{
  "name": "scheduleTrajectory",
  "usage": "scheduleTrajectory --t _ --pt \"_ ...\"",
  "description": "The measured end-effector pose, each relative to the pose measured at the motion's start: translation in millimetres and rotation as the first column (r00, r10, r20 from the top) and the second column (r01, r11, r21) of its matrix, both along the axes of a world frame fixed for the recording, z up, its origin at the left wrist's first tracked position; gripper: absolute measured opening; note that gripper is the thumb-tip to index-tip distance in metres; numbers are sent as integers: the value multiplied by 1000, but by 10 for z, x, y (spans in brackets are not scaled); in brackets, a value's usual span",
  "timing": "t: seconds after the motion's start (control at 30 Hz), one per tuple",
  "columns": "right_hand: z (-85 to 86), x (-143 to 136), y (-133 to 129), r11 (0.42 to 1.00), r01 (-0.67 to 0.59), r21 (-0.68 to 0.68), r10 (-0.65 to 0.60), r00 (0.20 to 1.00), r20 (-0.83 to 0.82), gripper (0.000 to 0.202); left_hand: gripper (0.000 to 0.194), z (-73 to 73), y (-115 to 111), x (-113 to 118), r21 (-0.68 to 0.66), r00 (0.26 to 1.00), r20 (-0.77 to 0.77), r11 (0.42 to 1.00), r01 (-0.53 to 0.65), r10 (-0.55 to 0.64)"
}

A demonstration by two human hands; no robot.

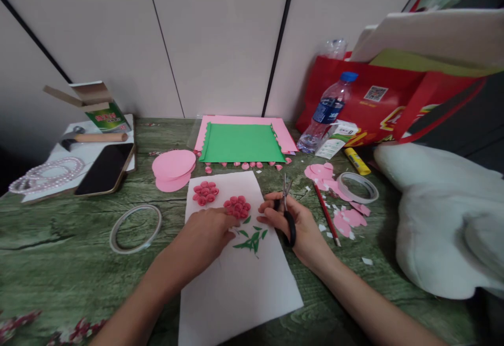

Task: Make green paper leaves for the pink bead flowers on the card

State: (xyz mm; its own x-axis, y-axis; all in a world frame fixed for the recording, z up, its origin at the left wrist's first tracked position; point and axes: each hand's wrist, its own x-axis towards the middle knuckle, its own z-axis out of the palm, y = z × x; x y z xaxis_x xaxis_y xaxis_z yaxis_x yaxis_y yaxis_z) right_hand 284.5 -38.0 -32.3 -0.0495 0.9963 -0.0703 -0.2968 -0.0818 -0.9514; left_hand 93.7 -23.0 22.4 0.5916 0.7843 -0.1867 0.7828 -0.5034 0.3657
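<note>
A white sheet (pixel 236 299) lies on the table, bearing two clusters of red paper flowers (pixel 205 192) and several small green paper leaves (pixel 252 242). My left hand (pixel 210 233) rests over the sheet just below the flowers, fingers bent, its fingertips at the lower edge of the right cluster; what they hold, if anything, is hidden. At the sheet's right edge, my right hand (pixel 293 225) is closed round black-handled scissors (pixel 290 225), whose blades point away from me.
Behind the sheet lies green paper (pixel 244 144) on pink paper. Tape rolls (pixel 136 229), a red pencil (pixel 326 213), pink scraps and a glue stick (pixel 356 160) surround it. A phone (pixel 106 168) is left; a bottle (pixel 325 109), red bag (pixel 354 86) and white plush (pixel 437 230) are right.
</note>
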Motion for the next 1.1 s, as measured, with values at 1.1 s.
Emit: scheduleTrajectory --t 1.1 --pt "82 -18 -71 986 -120 114 97 976 195 29 15 -114 -49 223 -137 763 626 986 -98 163"
